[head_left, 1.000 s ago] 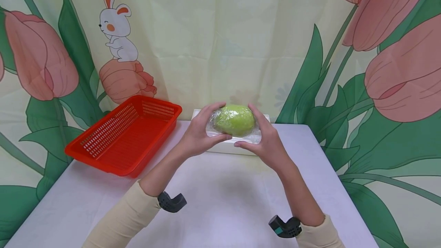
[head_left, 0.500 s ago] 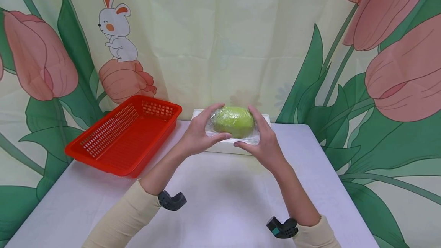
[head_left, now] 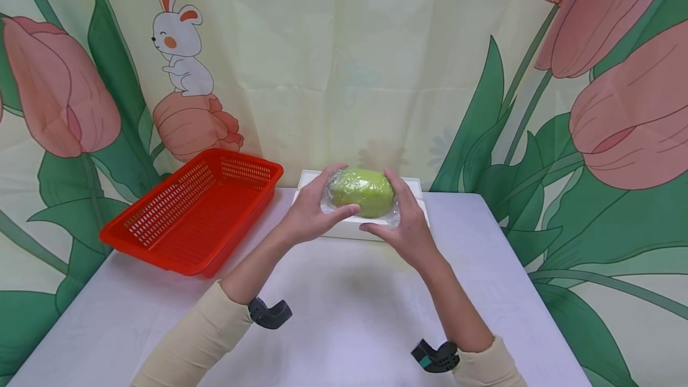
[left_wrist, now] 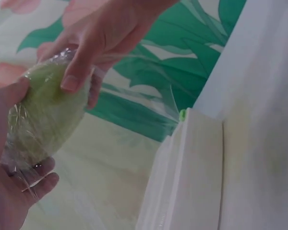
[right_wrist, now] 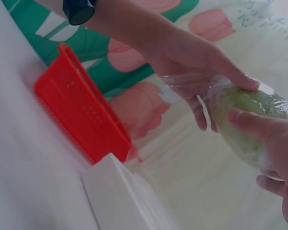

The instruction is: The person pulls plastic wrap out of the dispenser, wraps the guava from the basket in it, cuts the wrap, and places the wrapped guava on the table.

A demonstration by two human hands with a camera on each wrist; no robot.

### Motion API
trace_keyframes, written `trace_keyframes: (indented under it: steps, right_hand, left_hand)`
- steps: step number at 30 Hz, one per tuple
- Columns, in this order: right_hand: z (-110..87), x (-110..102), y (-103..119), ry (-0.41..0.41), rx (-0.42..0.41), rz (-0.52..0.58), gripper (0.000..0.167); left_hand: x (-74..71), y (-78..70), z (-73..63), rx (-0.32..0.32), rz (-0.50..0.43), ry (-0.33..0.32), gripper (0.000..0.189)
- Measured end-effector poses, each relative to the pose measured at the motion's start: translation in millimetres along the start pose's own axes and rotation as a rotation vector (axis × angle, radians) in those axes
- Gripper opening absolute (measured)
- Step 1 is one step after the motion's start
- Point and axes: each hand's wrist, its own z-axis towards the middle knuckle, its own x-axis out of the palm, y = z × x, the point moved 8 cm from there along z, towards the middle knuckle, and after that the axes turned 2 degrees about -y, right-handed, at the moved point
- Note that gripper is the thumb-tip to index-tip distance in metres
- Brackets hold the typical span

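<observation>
In the head view, a green oval fruit (head_left: pixel 361 192), wrapped in clear plastic film, is held up between both hands. My left hand (head_left: pixel 309 211) grips its left end, with the thumb along the near side. The other end is in the grip of my right hand (head_left: pixel 412 229), thumb and fingers curled round it. Behind and below lies a long white box (head_left: pixel 349 232), partly hidden by the hands and fruit. In the left wrist view, loose cling film (left_wrist: pixel 151 79) stretches between the fruit and the box, where a small green piece (left_wrist: pixel 183 115) shows at the end.
A red plastic basket (head_left: pixel 236 243) with slotted sides stands at the left of the white-covered table (head_left: pixel 344 315). A curtain (head_left: pixel 387 64) printed with tulips and a rabbit hangs right behind the table. Dark cameras (head_left: pixel 270 313) sit on both wrists.
The fruit has come slightly down and left, turning a little between the hands. The right hand has shifted slightly left with it, while the left hand has barely moved.
</observation>
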Motion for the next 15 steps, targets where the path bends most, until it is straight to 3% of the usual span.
trace_keyframes:
  steps: [15]
  right_hand:
    - [-0.1, 11.1, -6.4, 0.011, 0.096, 0.039, 0.105]
  left_hand:
    - [10.7, 8.6, 0.2, -0.033, -0.003, 0.059, 0.066]
